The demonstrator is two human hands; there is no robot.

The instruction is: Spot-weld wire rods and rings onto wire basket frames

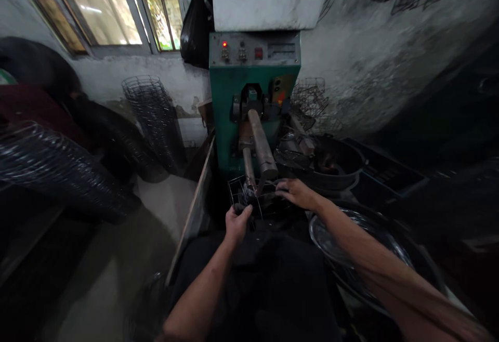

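Note:
A thin metal wire frame with crossing wires sits low in front of me, at the tips of the welding machine's two arms. My left hand is closed on its near side, thumb against the wires. On the right, my right hand pinches the frame's far right wire, fingers bent. Above the frame, the thick upper arm of the green welding machine points toward me, with a thinner lower arm beneath it. The frame's lower part is lost in shadow.
To the right stand a dark round basin and a coil of shiny wire rings. An upright board borders my left. Beyond it are stacked wire baskets and a larger bundle of wire pieces. A black bag hangs beside the machine.

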